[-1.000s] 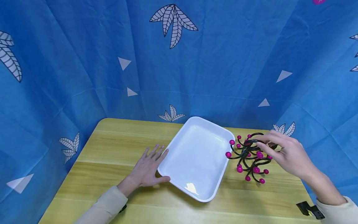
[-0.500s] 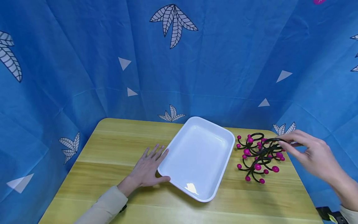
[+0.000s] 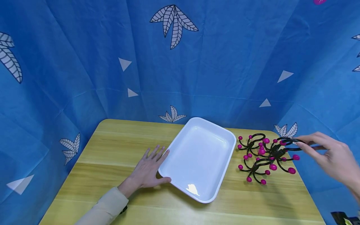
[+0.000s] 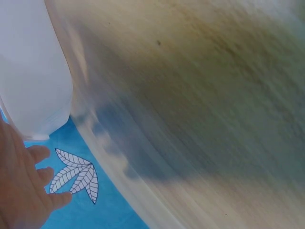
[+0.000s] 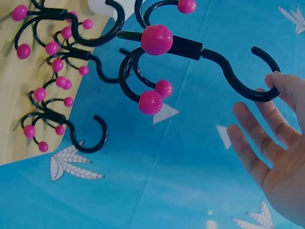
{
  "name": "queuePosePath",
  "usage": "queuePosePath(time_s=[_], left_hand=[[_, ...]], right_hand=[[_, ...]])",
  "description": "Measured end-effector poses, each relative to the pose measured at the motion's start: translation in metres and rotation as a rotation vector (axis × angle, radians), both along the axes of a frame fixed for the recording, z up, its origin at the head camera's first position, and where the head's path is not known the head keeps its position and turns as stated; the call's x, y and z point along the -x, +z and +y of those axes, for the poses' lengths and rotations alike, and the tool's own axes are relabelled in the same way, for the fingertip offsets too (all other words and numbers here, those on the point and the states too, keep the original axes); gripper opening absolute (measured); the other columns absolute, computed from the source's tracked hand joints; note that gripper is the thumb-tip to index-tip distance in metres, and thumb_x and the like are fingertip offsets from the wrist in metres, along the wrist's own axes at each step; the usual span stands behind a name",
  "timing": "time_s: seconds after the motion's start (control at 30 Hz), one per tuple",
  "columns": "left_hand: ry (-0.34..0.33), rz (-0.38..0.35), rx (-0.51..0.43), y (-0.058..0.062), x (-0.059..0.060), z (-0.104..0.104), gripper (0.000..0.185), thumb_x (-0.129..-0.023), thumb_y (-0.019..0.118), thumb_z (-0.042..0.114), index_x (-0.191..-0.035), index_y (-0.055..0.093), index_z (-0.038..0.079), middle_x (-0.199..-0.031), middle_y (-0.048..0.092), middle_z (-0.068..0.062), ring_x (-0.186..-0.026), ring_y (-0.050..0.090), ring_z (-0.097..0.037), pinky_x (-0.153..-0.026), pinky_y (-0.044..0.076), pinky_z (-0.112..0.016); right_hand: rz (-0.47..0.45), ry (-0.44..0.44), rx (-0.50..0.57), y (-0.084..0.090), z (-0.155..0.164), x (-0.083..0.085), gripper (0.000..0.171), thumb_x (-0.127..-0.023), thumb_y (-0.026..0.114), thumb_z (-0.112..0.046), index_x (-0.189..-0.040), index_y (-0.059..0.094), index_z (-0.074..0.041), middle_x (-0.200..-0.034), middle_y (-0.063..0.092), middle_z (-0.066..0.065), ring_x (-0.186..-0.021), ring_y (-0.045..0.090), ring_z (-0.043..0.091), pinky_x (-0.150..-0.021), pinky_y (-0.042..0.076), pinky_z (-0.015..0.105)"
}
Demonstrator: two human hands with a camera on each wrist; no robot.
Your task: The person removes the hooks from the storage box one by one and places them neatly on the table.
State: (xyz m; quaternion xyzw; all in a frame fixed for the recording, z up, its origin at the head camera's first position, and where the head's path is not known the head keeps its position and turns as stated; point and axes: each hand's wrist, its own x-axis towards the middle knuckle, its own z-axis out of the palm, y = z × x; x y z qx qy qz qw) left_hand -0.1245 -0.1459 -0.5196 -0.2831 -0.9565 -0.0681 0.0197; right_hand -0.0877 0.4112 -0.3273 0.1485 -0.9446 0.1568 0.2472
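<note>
My right hand [image 3: 330, 154] pinches the curved end of a black multi-arm hanging hook [image 3: 277, 153] with pink ball tips. In the right wrist view the thumb and a finger grip the bend of this hook [image 5: 188, 46], while the other fingers extend loosely. The held hook is raised and overlaps similar hooks lying on the table, such as one at the back [image 3: 250, 145] and one nearer the front [image 3: 254, 167]. My left hand [image 3: 146, 172] is spread flat beside a white tray [image 3: 198, 159], its thumb at the tray's near-left rim.
The wooden table [image 3: 112, 150] has rounded back corners. A blue curtain [image 3: 225, 62] with leaf and triangle prints hangs behind it and at both sides. In the right wrist view several hooks [image 5: 51, 116] lie close to the table's edge.
My right hand has moved to the right, carrying the hook away from the tray's right rim and across the other hooks. My left hand and the tray have stayed put.
</note>
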Motion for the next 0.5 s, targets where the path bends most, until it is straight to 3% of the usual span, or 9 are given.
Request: queuePosePath(time_s=[0.13,0.2,0.23,0.33,0.5], left_hand=[[-0.003,-0.002,-0.01,0.0,0.0,0.0,0.11,-0.089,0.052,0.084,-0.171,0.018,0.019,-0.177,0.026,-0.012,-0.166,0.02,-0.036,-0.131,0.023,-0.067],[-0.002,-0.005,-0.003,0.0,0.0,0.0,0.11,-0.089,0.051,0.085,-0.171,0.016,0.02,-0.177,0.024,-0.012,-0.166,0.019,-0.036,-0.131,0.023,-0.067],[-0.002,-0.007,0.0,0.0,0.0,-0.001,0.11,-0.09,0.05,0.085,-0.171,0.015,0.02,-0.177,0.024,-0.012,-0.166,0.018,-0.036,-0.131,0.023,-0.067],[-0.002,-0.006,0.007,0.0,0.0,-0.001,0.11,-0.09,0.049,0.086,-0.171,0.015,0.02,-0.177,0.024,-0.012,-0.166,0.018,-0.036,-0.131,0.023,-0.067],[-0.002,0.005,0.013,0.0,0.0,-0.001,0.11,-0.09,0.049,0.086,-0.171,0.017,0.019,-0.177,0.025,-0.012,-0.166,0.019,-0.037,-0.131,0.023,-0.067]], right_hand=[[-0.005,-0.023,0.035,-0.004,0.01,-0.001,0.011,-0.098,0.074,-0.006,-0.106,0.076,0.002,-0.096,0.057,-0.032,-0.089,0.033,-0.035,-0.066,0.038,-0.006],[-0.003,-0.037,0.043,-0.005,0.014,-0.001,0.013,-0.1,0.072,-0.007,-0.106,0.076,0.003,-0.098,0.044,-0.043,-0.09,0.032,-0.035,-0.066,0.038,-0.007],[-0.005,-0.042,0.048,-0.006,0.016,-0.001,0.014,-0.101,0.07,-0.008,-0.106,0.076,0.004,-0.099,0.046,-0.042,-0.09,0.031,-0.035,-0.066,0.037,-0.007],[-0.013,-0.058,0.058,-0.009,0.022,-0.001,0.019,-0.104,0.067,-0.01,-0.104,0.075,0.006,-0.091,0.057,-0.02,-0.087,0.031,-0.034,-0.063,0.037,-0.006],[-0.024,-0.071,0.068,-0.015,0.033,0.001,0.024,-0.105,0.066,-0.013,-0.101,0.075,0.009,-0.087,0.053,-0.024,-0.083,0.032,-0.034,-0.059,0.038,-0.005]])
